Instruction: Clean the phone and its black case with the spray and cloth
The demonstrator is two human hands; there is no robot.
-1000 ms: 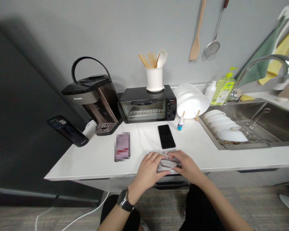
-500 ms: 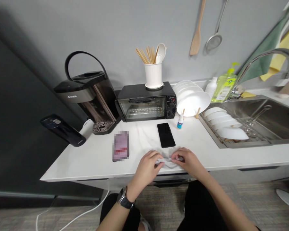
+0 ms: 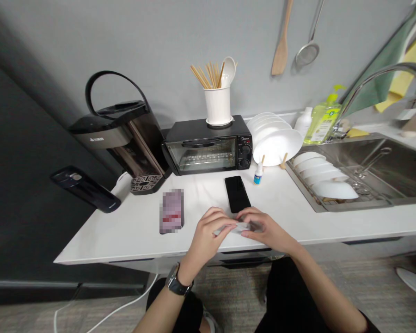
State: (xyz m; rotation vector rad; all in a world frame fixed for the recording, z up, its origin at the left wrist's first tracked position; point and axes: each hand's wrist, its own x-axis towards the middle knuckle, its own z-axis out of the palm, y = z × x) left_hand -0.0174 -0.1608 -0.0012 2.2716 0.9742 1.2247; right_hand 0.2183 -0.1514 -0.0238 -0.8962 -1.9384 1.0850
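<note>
Closer together, left hand (image 3: 208, 233) pinches the pale cloth (image 3: 241, 227), right hand's (image 3: 267, 231) grip curving around it.

The phone (image 3: 237, 193) lies before what seems a toaster oven (image 3: 208, 150).

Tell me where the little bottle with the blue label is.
The bottle stands on the counter, just beyond the phone, right of the oven.

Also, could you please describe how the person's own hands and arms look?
The left hand and right hand wear no gloves. A wristwatch with a silvery case and dark strap is on the left wrist. A black sleeve edge shows on the right arm.
</note>
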